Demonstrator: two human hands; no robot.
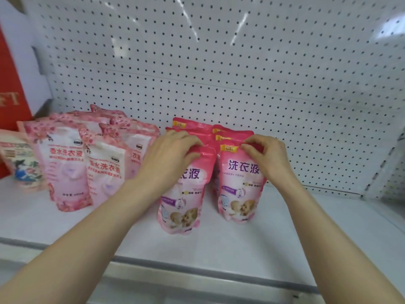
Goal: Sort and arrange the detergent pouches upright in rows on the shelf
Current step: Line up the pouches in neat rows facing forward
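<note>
Two rows of bright pink detergent pouches stand upright in the middle of the white shelf (285,233). My left hand (168,159) grips the top of the front left pouch (182,207). With thumb and fingers, my right hand (265,156) pinches the top edge of the front right pouch (238,189). Several more pouches of the same kind (192,125) stand behind them, mostly hidden. To the left, paler floral pouches (65,167) stand upright in two rows.
A white pegboard wall (241,73) backs the shelf. A red and white box (13,84) stands at the far left, with a different, lighter pouch (19,163) in front of it. The shelf's front edge (197,266) runs below my forearms.
</note>
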